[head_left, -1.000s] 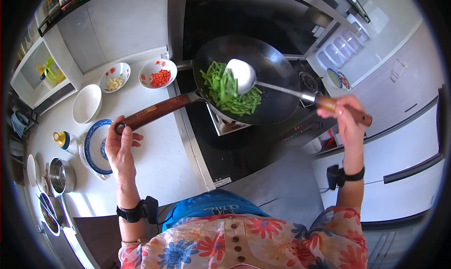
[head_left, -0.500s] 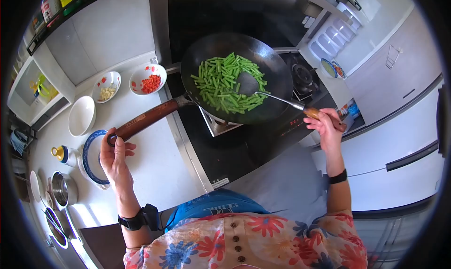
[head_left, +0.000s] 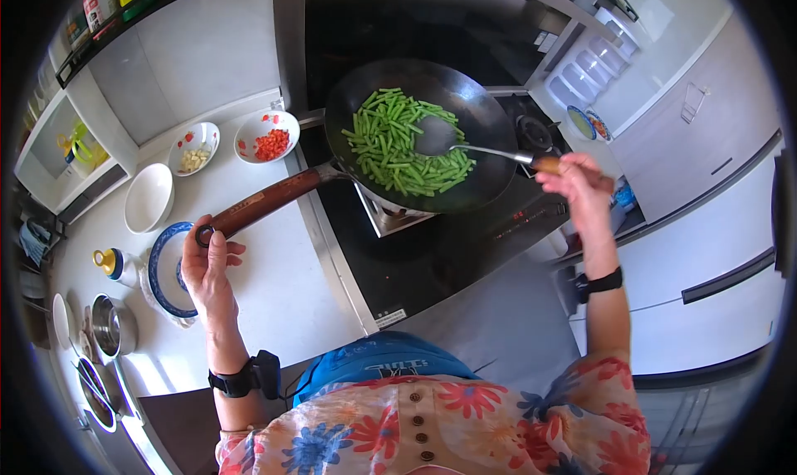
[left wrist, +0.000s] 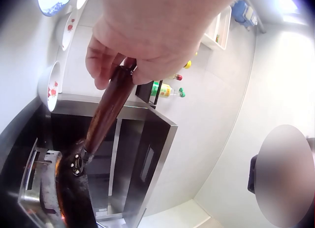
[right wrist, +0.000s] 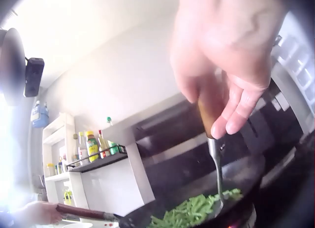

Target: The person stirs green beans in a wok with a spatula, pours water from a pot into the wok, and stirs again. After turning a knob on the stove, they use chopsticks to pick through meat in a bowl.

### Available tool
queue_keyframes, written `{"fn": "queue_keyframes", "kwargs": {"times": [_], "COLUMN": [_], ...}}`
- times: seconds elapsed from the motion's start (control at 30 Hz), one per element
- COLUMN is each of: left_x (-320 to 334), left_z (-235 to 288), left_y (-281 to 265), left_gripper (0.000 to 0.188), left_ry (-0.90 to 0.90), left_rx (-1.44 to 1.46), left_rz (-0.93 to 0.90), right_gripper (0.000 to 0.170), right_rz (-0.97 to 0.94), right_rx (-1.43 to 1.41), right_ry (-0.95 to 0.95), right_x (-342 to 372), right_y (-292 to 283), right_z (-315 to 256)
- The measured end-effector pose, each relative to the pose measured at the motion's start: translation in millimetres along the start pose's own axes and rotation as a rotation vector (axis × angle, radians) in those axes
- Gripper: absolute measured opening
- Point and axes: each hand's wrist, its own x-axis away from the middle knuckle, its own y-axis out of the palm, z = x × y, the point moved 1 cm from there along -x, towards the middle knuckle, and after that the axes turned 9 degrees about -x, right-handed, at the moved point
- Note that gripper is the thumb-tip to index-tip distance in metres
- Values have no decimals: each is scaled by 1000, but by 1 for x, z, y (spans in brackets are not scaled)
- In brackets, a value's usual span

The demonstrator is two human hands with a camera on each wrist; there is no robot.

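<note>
My left hand grips the end of the wooden handle of a dark wok. In the left wrist view, the fingers curl about that handle, and the wok sits over a metal burner ring. Cut green beans lie across the wok's near left part. My right hand holds a spatula by its wooden handle. Its broad metal blade rests among the beans at their right side. The right wrist view shows the fingers around the spatula handle and the blade down in the beans.
Left of the stove, the white counter carries a bowl of chopped red pepper, a bowl of pale chopped garlic, a white bowl, a blue-rimmed plate and a yellow-capped bottle. A second burner lies right of the wok.
The spatula was lifted with beans on it, then lowered into the wok, where the beans now lie spread out. The right hand has moved left and slightly up. The left hand keeps its grip.
</note>
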Motion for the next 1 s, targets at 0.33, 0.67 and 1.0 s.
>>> {"fn": "queue_keyframes", "kwargs": {"times": [0.33, 0.67, 1.0], "left_x": [-1, 0, -1], "left_z": [-2, -1, -2], "left_y": [-1, -3, 0], "left_gripper": [33, 34, 33], "left_ry": [6, -1, 12], "left_rx": [3, -11, 27], "left_rz": [-8, -15, -10], "right_gripper": [11, 16, 10], "right_rz": [-302, -183, -265], "right_rx": [596, 36, 234], "right_ry": [-49, 70, -29], "right_x": [-53, -44, -55], "right_y": [10, 33, 21], "right_z": [-118, -44, -34]}}
